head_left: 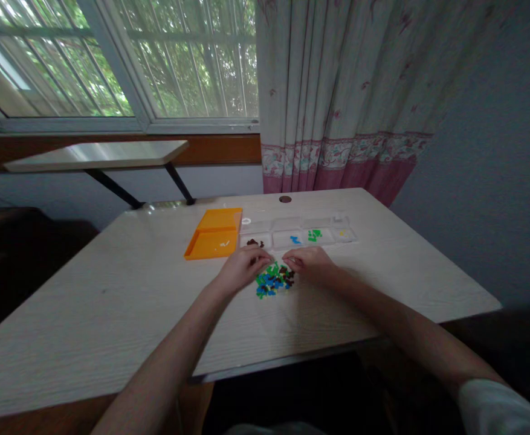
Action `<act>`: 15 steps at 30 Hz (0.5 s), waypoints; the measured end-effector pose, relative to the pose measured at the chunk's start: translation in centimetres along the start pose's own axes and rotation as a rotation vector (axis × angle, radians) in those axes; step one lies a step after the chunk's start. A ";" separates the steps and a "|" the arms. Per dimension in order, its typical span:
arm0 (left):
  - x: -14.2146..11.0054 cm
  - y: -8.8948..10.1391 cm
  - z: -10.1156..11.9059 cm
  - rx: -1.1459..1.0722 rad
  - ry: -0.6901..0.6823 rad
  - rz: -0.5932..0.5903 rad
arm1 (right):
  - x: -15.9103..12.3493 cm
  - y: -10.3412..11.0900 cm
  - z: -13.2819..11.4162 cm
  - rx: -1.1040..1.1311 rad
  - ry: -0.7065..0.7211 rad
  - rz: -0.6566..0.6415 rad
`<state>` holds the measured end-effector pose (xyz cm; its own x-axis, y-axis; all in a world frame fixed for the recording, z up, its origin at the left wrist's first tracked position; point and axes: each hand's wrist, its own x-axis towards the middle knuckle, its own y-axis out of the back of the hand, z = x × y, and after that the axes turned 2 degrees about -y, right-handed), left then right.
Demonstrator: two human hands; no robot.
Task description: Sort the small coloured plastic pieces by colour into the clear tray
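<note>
A mixed-colour pile of small pieces (274, 281) lies on the surface (110, 302), apparently most of what is left to sort. At its far edge, the left hand (248, 263) and right hand (312, 264) have their fingers drawn together; whether they pinch anything, I cannot tell. Beyond, clear boxes (280, 241) hold small brown, blue, green and yellow groups; the open orange box (196, 248), a few whitish bits (224, 244).

In mid-frame, the bare left hand (246, 266) and bare right hand (313, 264) curl at either side of a heap of small green, blue and brown pieces (274, 280) on the pale wood-grain bench (147, 314); anything pinched is too small to tell. Just above, an open orange plastic box (211, 243) lies left of clear plastic compartments (281, 240) holding brown bits (253, 243), blue bits (295, 240) and green bits (313, 235).
</note>
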<state>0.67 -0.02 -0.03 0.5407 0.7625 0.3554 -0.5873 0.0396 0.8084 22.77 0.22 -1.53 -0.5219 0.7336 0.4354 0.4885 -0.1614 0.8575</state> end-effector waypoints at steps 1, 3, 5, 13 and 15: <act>0.1 -0.1 0.3 -0.045 -0.021 0.037 | 0.0 -0.2 -0.1 0.017 0.013 0.020; 0.1 -0.4 0.7 -0.086 -0.058 0.085 | 0.0 -0.4 -0.3 0.058 0.030 0.063; 0.2 -0.6 1.1 -0.092 -0.085 0.105 | 0.0 -0.5 -0.5 0.092 0.045 0.112; 0.2 -1.1 1.2 -0.073 -0.120 0.125 | 0.0 -0.8 -0.9 0.098 0.095 0.197; 0.2 -1.1 1.2 -0.075 -0.119 0.125 | 0.0 -0.8 -0.8 0.093 0.102 0.204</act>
<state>2.14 -0.67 -0.29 0.5255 0.6825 0.5080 -0.6952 0.0002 0.7188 21.78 -0.22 -2.03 -0.4713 0.6204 0.6269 0.6508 -0.2350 0.7219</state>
